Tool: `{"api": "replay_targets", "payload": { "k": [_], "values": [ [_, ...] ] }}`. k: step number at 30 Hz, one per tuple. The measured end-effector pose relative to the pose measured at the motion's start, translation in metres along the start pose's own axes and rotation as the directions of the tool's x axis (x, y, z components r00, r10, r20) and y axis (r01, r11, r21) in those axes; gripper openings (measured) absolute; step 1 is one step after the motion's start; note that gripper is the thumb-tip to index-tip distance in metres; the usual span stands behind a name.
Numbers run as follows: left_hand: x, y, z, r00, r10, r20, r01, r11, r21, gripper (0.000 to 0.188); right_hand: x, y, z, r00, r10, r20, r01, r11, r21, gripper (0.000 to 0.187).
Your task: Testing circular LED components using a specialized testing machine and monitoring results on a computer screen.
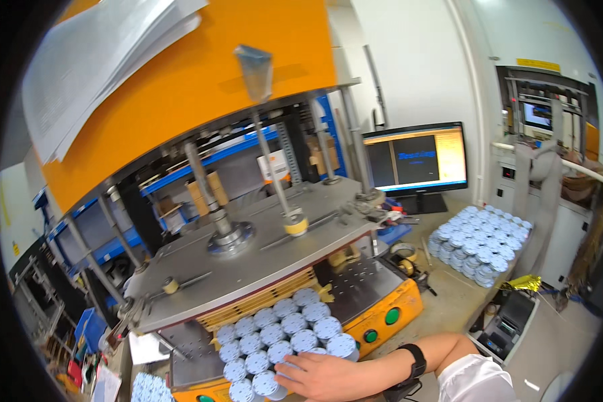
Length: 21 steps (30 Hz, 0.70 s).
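My right hand (pixel 318 375) reaches in from the lower right and lies over the near rows of light-blue round discs (pixel 273 334). Its fingers are stretched out and a little apart, touching disc tops, with none gripped. The palm hides part of the nearest row. Side by side in rows, the discs stand at the front of a press with an orange housing (pixel 201 74) and a thick grey metal plate (pixel 254 251). Tan slats (pixel 268 298) show behind them, under the plate's edge. My left hand is out of the picture.
On the right bench stands another block of light-blue discs (pixel 479 241), near a lit monitor (pixel 419 161). Green buttons (pixel 392 316) sit on the orange front panel. More discs (pixel 152 388) lie at lower left. A black device (pixel 509 321) rests at right.
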<state>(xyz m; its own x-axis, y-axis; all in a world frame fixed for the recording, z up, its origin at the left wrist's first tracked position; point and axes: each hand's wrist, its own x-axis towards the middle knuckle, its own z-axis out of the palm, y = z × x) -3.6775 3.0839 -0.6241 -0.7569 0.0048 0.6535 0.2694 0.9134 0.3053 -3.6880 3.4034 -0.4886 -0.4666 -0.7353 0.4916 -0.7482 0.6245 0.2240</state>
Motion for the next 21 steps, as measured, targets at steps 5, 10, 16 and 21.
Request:
{"api": "replay_targets", "payload": {
  "k": [5, 10, 16, 21],
  "values": [
    [-0.002, -0.008, 0.009, 0.999, 0.043, -0.001, -0.043, 0.999, 0.027, 0.028, -0.004, 0.005, 0.002, 1.0, 0.002, 0.029, 0.0, 0.998, -0.062, 0.075],
    [-0.009, -0.006, 0.002, 1.0, -0.011, 0.029, 0.009, 0.999, 0.043, 0.029, -0.007, -0.003, 0.002, 0.999, -0.011, 0.03, 0.013, 0.999, -0.045, 0.08],
    [-0.011, -0.006, -0.006, 0.997, -0.046, 0.061, 0.04, 0.995, 0.093, 0.029, -0.009, -0.014, 0.025, 0.995, 0.057, 0.08, -0.06, 0.998, 0.034, 0.078],
    [-0.001, -0.008, 0.009, 0.998, 0.053, -0.015, -0.052, 0.995, 0.08, 0.031, -0.02, 0.012, -0.028, 0.997, 0.082, -0.004, -0.078, 0.962, 0.262, 0.068]
  ]
}}
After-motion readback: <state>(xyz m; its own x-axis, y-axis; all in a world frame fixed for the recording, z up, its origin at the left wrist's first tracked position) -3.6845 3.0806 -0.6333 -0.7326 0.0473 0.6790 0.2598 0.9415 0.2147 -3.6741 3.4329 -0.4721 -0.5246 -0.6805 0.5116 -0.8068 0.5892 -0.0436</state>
